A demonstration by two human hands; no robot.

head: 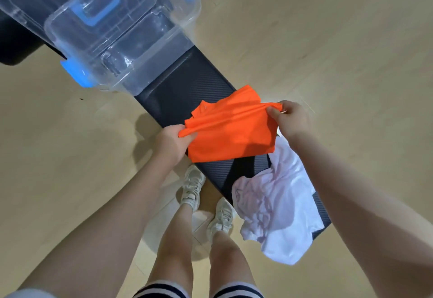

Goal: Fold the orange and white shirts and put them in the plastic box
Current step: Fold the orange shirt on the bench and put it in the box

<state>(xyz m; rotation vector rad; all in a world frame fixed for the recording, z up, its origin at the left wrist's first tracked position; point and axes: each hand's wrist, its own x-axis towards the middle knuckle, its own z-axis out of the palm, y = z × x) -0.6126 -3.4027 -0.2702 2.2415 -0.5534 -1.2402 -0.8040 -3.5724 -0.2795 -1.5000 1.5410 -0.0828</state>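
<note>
Orange shirt (230, 131) mid-fold, we judge.
Both hands' fingers (187, 136) pinch it; white shirt (276, 206) (crumpled, five o'clock) and plastic box (178, 14) wait.

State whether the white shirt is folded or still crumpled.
Crumpled: the white shirt lies bunched and wrinkled on the dark bench, partly hanging over its edge.

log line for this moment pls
left hand grip: orange shirt | right hand grip: same | white shirt: unfolded | box: empty

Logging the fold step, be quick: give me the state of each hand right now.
Left hand: pinching one end of the orange shirt.
Right hand: pinching the shirt's other end.
</note>
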